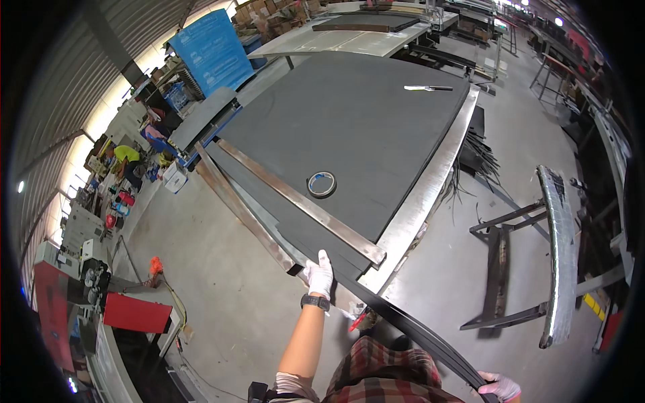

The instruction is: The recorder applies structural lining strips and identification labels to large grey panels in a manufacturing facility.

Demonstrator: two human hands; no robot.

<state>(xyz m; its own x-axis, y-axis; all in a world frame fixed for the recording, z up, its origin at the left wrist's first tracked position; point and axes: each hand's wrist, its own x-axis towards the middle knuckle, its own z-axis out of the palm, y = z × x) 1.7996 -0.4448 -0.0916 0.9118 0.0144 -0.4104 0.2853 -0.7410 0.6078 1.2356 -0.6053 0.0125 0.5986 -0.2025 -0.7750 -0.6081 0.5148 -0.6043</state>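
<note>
My left hand (320, 274), in a white glove with a dark watch at the wrist, grips one end of a long thin black strip (403, 322) at the near corner of a big table. My right hand (500, 387), also gloved, holds the strip's other end at the lower right edge of the picture. The strip runs taut between both hands, across the table's near corner. The table carries a large dark grey sheet (349, 127). A flat steel bar (302, 205) lies across the sheet, and a roll of tape (322, 184) sits just beyond the bar.
A shiny metal edge (430, 181) runs along the table's right side. A knife-like tool (427, 88) lies at the far end. To the right stand a dark metal frame (500, 269) and a silvery wrapped beam (557, 255). A red cabinet (134, 312) stands on the concrete floor at left.
</note>
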